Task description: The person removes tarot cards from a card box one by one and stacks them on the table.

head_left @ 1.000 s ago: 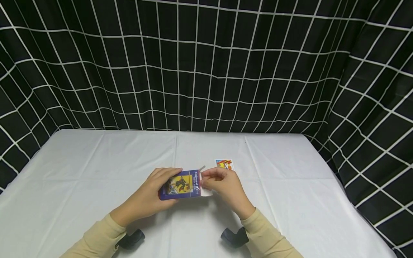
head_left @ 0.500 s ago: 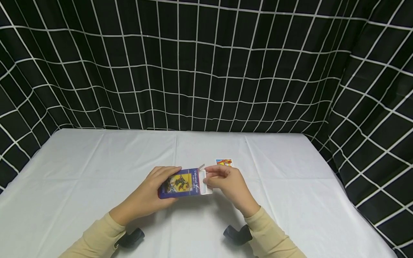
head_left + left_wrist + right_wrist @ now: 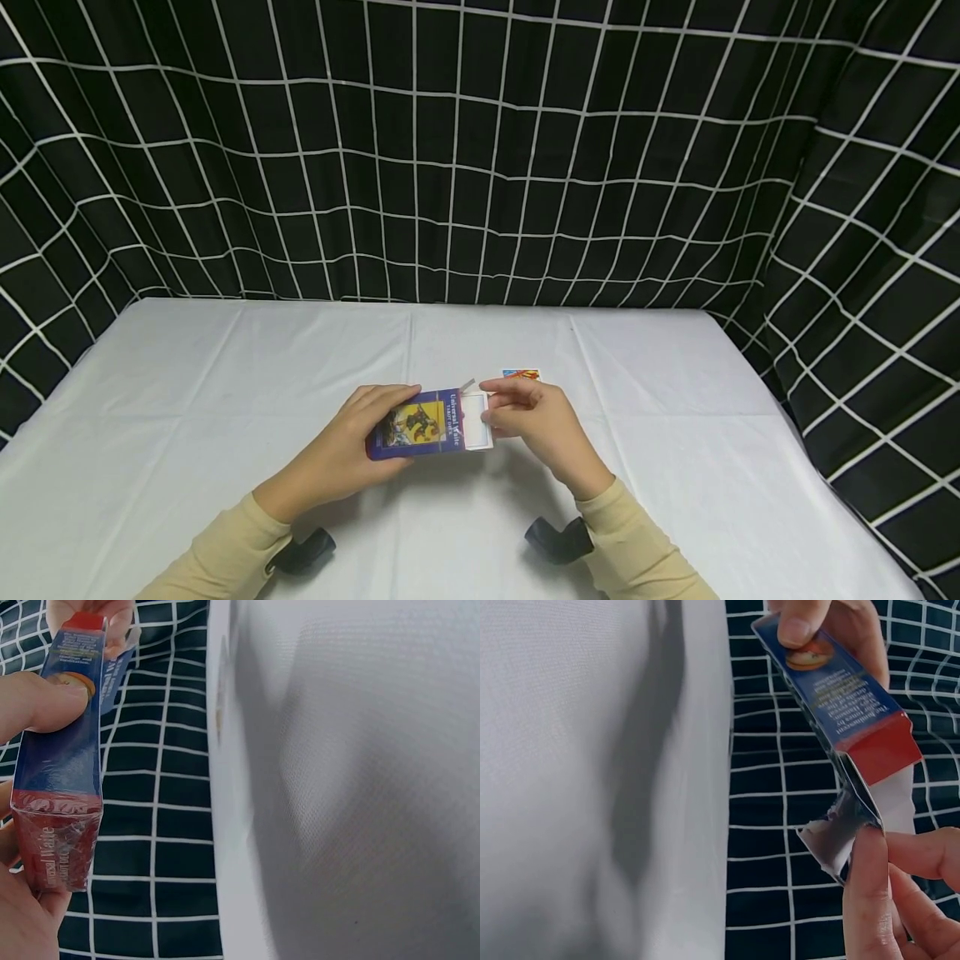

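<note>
Tarot box (image 3: 415, 425) carries the title "Universal Waite Tarot Deck".

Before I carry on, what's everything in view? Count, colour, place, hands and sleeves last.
Tablecloth: one, white, under the work.
Grid curtain: one or more, black with white lines, behind and beside.
Card box: one, mostly blue, above the tablecloth.
White piece: one, at the box's open end; card or flap unclear.
Colourful card: one, red, yellow and blue, on the tablecloth, partly hidden.
Wrist gadgets: two, dark, one per wrist.
Sleeves: two, beige, on both forearms.
Left hand: one, bare, gripping the box.
Right hand: one, bare, pinching the white piece's edge.
</note>
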Demonstrator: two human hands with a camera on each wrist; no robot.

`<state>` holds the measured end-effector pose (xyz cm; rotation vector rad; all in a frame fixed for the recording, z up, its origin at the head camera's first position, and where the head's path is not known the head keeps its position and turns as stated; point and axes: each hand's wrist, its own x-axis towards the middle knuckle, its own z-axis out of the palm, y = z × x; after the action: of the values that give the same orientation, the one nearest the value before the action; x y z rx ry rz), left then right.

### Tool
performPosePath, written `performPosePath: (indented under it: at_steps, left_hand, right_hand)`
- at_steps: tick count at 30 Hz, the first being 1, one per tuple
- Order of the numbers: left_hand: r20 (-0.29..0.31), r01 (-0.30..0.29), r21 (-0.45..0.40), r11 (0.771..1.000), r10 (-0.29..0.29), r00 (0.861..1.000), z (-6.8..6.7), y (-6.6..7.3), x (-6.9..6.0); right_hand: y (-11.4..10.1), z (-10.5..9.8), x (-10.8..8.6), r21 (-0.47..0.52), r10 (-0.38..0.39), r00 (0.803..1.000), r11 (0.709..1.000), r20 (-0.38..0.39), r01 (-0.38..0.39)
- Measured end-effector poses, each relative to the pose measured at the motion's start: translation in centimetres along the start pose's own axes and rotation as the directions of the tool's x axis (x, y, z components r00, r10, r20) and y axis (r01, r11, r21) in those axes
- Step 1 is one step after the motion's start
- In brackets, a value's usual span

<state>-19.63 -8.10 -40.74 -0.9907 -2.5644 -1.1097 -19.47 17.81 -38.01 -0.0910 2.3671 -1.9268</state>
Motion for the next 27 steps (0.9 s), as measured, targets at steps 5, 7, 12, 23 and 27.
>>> performPosePath:
  at_steps: [5, 7, 12, 23, 27]
  left_hand:
    - [-0.002, -0.004, 0.001, 1.000, 0.004, 1.000, 0.00, -0.08, 0.01]
    - [-0.004, -0.005, 0.002, 1.000, 0.005, 1.000, 0.04, -0.16, 0.01]
    - [-0.004, -0.005, 0.000, 1.000, 0.005, 1.000, 0.06, -0.26, 0.04]
    - [-0.001, -0.001, -0.007, 1.000, 0.001, 1.000, 0.10, -0.28, 0.05]
    - [0.003, 0.005, -0.004, 1.000, -0.005, 1.000, 0.07, -0.28, -0.05]
  right_hand:
    - [-0.23, -0.32, 0.02, -0.018, 0.001, 1.000, 1.000, -0.007, -0.001]
    - [-0.24, -0.44, 0.07, -0.024, 0.000, 1.000, 1.000, -0.010, -0.001]
    - [-0.26, -0.80, 0.10, -0.030, 0.001, 1.000, 1.000, -0.002, -0.001]
    - [-0.32, -0.86, 0.25, -0.042, 0.012, 1.000, 0.999, -0.002, -0.012]
    - [-0.31, -1.02, 0.20, -0.052, 0.002, 1.000, 0.999, -0.009, -0.002]
